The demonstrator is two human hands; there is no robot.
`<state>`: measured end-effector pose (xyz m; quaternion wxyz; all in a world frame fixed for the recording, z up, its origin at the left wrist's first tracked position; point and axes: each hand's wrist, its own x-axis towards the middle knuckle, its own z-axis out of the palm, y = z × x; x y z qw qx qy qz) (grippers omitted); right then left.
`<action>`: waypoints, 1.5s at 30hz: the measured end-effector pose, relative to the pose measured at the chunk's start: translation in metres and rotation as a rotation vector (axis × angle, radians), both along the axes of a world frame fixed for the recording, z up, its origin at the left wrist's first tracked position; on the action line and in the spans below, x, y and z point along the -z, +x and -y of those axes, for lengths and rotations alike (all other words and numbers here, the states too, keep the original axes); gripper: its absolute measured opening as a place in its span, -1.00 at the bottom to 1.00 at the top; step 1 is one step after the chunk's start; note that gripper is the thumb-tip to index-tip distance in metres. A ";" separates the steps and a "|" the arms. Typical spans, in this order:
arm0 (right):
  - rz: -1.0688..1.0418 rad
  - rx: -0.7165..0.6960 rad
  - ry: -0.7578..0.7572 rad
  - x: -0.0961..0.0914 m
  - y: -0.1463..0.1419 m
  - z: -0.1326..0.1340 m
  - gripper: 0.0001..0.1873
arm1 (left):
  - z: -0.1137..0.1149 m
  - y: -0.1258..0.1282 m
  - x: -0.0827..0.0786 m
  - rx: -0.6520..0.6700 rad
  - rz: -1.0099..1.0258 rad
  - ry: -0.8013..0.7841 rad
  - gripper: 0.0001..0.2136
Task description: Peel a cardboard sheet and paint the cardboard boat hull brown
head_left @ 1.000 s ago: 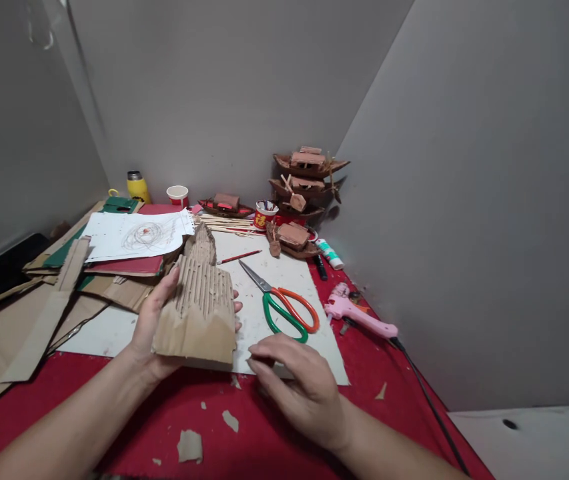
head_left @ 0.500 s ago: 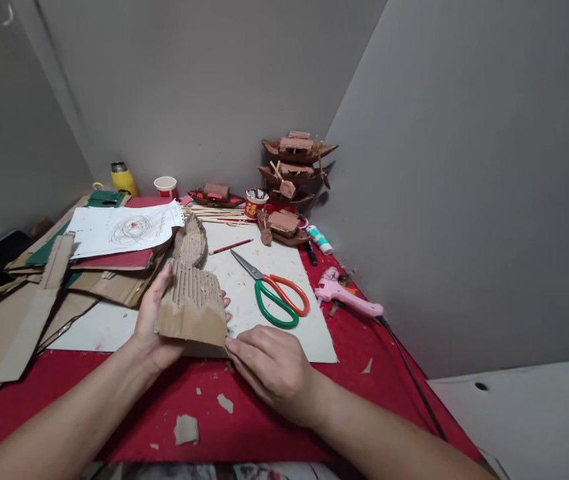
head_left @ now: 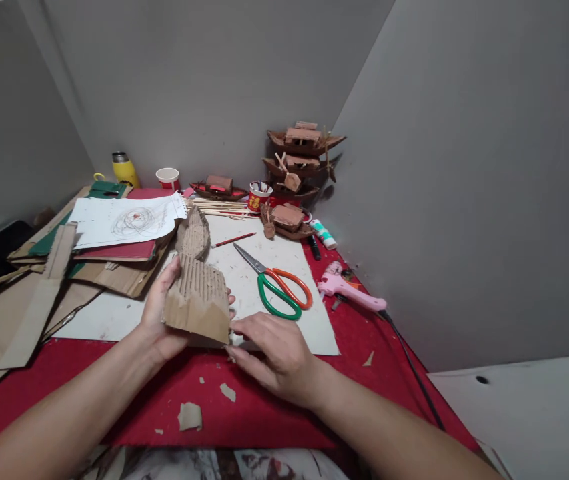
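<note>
My left hand (head_left: 157, 317) holds up a piece of corrugated cardboard (head_left: 197, 310), its palm behind and its thumb along the left edge. The upper part of the piece shows bare ridges; a smooth paper layer covers the lower part. At the lower right corner is my right hand (head_left: 281, 357), thumb and index finger parted around the edge. Whether those fingertips touch the cardboard I cannot tell. Just beyond the piece stands a boat-shaped cardboard form (head_left: 194, 233). Scissors (head_left: 279, 290) with green and orange handles lie open to the right. Torn paper scraps (head_left: 191, 416) lie in front.
A pink glue gun (head_left: 349, 290) with a black cord lies at right. Model boats (head_left: 304, 143) are stacked at the back, beside a paint cup (head_left: 259, 197). Cardboard sheets (head_left: 119, 280) and a drawing (head_left: 99, 220) fill the left. A pencil (head_left: 234, 240) lies on the white board (head_left: 314, 333).
My right thumb and index finger have spread apart from their pinch at the cardboard's corner. The view has shifted slightly; my left hand still holds the piece.
</note>
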<state>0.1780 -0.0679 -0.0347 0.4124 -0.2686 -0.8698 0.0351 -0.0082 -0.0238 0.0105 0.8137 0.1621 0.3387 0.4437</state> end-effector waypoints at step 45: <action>-1.461 -0.095 -1.581 0.004 -0.012 -0.015 -0.75 | 0.025 0.031 0.027 0.074 -0.447 0.560 -0.77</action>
